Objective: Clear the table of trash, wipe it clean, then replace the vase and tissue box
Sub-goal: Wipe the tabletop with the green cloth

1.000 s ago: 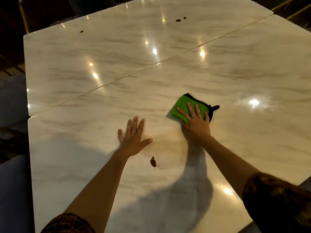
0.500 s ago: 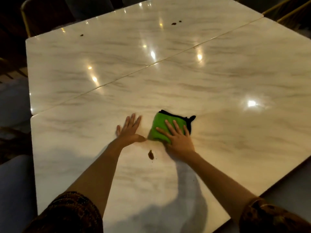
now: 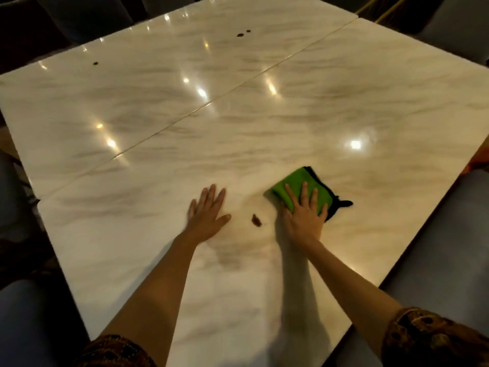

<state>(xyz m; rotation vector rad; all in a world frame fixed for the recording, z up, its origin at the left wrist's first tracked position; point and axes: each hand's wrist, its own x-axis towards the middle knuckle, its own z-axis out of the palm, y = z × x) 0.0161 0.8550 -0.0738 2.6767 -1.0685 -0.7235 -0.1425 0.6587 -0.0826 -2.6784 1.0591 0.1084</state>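
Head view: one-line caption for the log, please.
Right hand presses a green cloth onto the marble table; left hand rests flat beside a brown spot.

I am seeing the right hand (image 3: pixel 304 218) covering the near half of the green cloth (image 3: pixel 291 184); its black layer is peeking out only along the far and right edges. The left hand (image 3: pixel 207 215) is smearing at the fingers. The brown bit (image 3: pixel 256 220) and the far specks (image 3: pixel 240 34) are reading too small to identify. The table (image 3: pixel 264 128) is running off frame left and right, and the left sleeve (image 3: pixel 116 350) and right sleeve (image 3: pixel 434 340) are running off at the bottom.
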